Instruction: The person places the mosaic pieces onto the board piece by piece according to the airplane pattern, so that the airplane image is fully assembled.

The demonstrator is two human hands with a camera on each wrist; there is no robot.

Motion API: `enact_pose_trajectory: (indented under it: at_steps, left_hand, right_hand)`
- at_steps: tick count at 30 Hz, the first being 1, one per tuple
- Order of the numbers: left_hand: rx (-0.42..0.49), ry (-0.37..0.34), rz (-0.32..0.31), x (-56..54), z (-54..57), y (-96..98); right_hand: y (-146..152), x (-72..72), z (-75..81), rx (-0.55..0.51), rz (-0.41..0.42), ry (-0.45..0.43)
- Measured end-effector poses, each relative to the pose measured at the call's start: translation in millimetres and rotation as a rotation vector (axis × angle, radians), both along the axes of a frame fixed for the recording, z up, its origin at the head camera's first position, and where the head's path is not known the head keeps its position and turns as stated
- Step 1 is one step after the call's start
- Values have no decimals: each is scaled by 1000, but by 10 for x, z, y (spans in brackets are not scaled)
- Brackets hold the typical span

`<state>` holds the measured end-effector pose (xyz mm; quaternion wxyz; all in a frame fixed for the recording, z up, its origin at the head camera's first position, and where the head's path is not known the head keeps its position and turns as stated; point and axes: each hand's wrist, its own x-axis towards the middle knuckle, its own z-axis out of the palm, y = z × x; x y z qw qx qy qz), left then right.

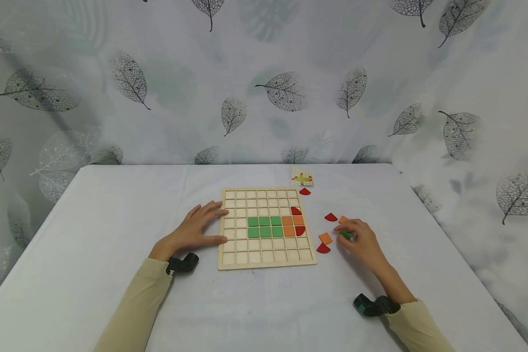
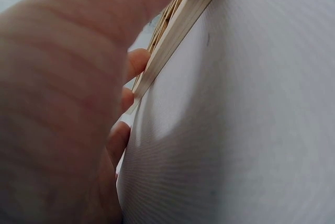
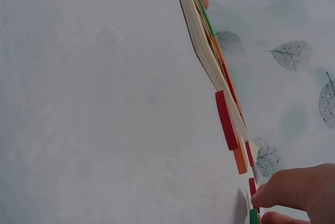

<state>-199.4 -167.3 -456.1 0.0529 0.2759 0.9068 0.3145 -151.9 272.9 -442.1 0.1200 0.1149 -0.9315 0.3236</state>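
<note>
A wooden grid board (image 1: 267, 257) lies on the table with a block of green squares (image 1: 264, 227), orange squares (image 1: 288, 231) beside them and red quarter-circle pieces (image 1: 300, 230) in its cells. My left hand (image 1: 198, 226) rests at the board's left edge, thumb and fingers spread and fairly straight; in the left wrist view its fingertips meet the wooden side (image 2: 172, 41). To the right of the board, my right hand (image 1: 362, 244) pinches a green square piece (image 1: 345, 235) between thumb and fingers, low over the cloth. The right wrist view shows only part of this green piece (image 3: 254, 216).
Loose red quarter-circles (image 1: 323, 248) and orange squares (image 1: 325, 238) lie between the board and my right hand. Another orange piece (image 1: 343, 219) is partly behind the fingers. A small pattern card (image 1: 301, 178) lies beyond the board's far right corner, near a red piece (image 1: 305, 191).
</note>
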Motion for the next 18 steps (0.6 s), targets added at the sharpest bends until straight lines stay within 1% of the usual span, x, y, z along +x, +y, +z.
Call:
enact_pose_trajectory:
  at_steps: [3,7,14,18]
  left_hand:
    - [14,6,-5,8,3,-3]
    - [19,11,-7,10,6,-6]
    - [2,1,1,9,12,-3]
    - [4,-6,3,16,19,-1]
  right_hand:
    - [15,13,18,21,-20,-46]
    - [27,21,24,23,-42,-72]
    - [18,16,12,20,-32,-69]
    - [22,38,19,17,-50,-78]
